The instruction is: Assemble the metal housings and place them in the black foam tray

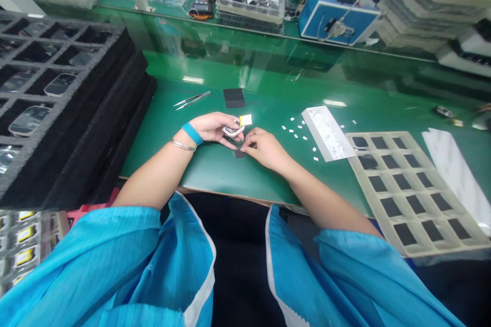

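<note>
My left hand [210, 125], with a blue band and silver bangles at its wrist, holds a small white-rimmed device housing [232, 132]. A white battery with a yellow edge [246, 120] sticks out from the housing's far side. Just right of it, my right hand [265, 149] has thumb and fingertips pinched together near the housing. What lies between those fingertips is too small to make out. Below the fingers a small dark piece [240, 154] lies on the green mat. Beyond the hands are metal tweezers [192, 100] and a black square sheet [233, 97].
Black foam trays [72, 127] holding device frames are stacked at left. To the right, a white box [326, 133] contains small white pieces, with several scattered beside it. A pale compartment tray [416, 199] holds dark pads. A blue box [337, 16] stands on the glass shelf behind.
</note>
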Available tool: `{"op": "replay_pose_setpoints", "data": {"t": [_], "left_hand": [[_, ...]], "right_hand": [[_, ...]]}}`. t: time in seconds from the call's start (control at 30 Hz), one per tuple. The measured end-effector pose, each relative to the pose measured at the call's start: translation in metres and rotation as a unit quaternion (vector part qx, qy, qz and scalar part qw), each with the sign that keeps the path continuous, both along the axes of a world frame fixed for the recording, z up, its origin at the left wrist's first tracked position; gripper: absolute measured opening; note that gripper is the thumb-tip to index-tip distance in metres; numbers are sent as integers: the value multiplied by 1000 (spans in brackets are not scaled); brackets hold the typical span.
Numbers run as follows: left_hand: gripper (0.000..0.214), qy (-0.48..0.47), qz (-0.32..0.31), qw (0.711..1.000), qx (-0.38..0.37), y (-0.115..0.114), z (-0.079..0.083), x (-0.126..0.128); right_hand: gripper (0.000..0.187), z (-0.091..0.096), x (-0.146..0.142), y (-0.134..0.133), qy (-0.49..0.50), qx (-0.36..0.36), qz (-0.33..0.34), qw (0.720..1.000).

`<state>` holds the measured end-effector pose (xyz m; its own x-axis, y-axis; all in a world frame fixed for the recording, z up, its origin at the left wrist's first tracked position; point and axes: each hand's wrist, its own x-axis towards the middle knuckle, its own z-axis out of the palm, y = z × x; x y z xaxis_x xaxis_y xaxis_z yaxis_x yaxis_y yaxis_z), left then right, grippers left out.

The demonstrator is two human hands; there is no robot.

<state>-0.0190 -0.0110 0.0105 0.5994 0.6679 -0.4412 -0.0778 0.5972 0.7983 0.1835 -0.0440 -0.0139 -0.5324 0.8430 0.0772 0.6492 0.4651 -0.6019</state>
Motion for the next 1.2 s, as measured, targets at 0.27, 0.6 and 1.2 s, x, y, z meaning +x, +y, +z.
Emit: {"op": "replay_pose_setpoints", "data": {"t": [0.27,0.6,1.2], "left_hand": [[10,-17,-36,999,16,2,-5,-2],[14,41,42,998,35,-9,1,14],[6,70,189,978,52,-20,0,41]], "right_hand": [[12,13,12,5,-2,-69,100,993],[31,38,30,7,341,-100,-6,935],[19,15,6,4,284,-1,-56,957]]}}
